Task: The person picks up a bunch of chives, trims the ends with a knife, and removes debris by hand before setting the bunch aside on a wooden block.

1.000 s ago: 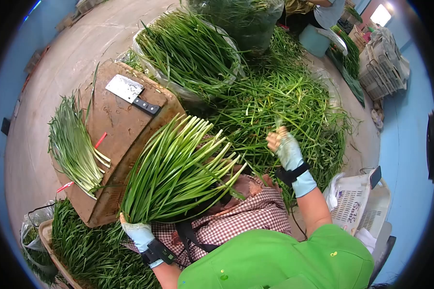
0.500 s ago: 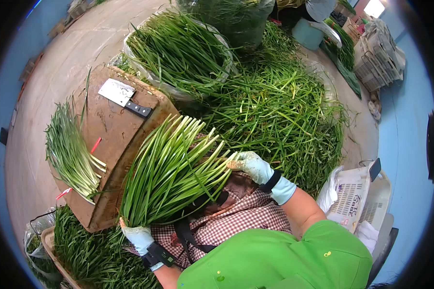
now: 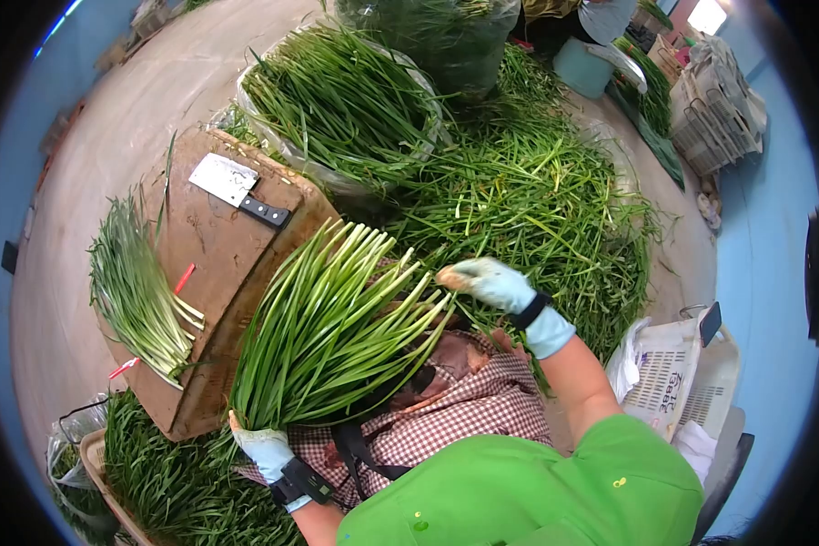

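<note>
A fanned bunch of garlic chives point(image 3: 337, 328) lies across my lap, pale stalk ends toward the upper right. My left hand point(image 3: 266, 452), in a light blue glove, is closed around the leafy lower end. Just beyond the stalk ends is my gloved right hand point(image 3: 493, 284), its fingers pressed together; anything between them is too small to make out. A second bunch of chives point(image 3: 141, 291) rests on the brown board point(image 3: 218, 227) at left, with red strips near it. A cleaver point(image 3: 237, 189) with a black handle lies flat at the board's upper part.
Loose green leaves point(image 3: 537, 218) form a large heap ahead and to the right. A lined container of chives point(image 3: 346, 100) stands beyond the board. More greens point(image 3: 182, 473) fill a crate at lower left. White plastic baskets point(image 3: 664, 373) stand at right. Someone is partly visible at the top.
My right hand has moved slightly right and up, away from the stalk ends it was touching. My left hand still holds the leafy end of the bunch.
</note>
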### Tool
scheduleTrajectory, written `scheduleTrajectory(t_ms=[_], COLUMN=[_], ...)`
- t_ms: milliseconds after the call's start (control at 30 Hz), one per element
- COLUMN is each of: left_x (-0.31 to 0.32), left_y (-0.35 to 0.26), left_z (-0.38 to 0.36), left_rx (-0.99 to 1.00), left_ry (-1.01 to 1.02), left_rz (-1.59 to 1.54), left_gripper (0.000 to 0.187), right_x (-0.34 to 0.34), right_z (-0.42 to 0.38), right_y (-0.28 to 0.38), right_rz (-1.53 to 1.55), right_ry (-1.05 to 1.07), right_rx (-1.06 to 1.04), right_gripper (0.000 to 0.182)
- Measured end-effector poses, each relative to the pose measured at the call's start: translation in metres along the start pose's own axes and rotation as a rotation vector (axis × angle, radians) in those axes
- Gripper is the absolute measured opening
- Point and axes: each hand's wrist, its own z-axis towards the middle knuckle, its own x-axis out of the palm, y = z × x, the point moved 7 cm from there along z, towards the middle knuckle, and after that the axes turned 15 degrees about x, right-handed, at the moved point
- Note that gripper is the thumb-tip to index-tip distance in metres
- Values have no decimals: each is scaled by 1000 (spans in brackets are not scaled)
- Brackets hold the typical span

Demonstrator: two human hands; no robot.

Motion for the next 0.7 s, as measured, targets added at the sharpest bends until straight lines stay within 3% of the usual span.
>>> scheduleTrajectory(t_ms=[33,67,100,167,267,367,500,567,633,700], left_x=[-5,12,6,1,5,18,28,20,17,16], left_y=[-4,-10,-8,-10,-13,-12,-16,-12,-12,-10], left_z=[4,-6,-3,2,1,-6,-11,-9,-6,-6], left_rx=[121,-70,-64,69,80,-83,-119,-129,-115,-106], left_ry=[64,-29,-32,45,75,-11,18,2,0,4], left_rz=[166,-36,-33,-15,-7,-181,-247,-225,-216,-209], left_gripper=[35,36,36,36,39,41,42,41,40,39], right_x=[23,41,50,55,61,53,40,8,-53,-110], right_z=[14,17,12,24,19,28,24,19,14,-1], right_y=[-10,-7,1,2,11,0,-11,-9,-22,-39], right_rz=[92,148,158,-66,-11,-255,-165,602,639,701], right_ry=[192,297,322,348,462,318,168,63,-161,-522], right_rx=[29,207,297,294,305,265,328,264,184,139], right_gripper=[41,41,39,36,33,29,24,17,13,17])
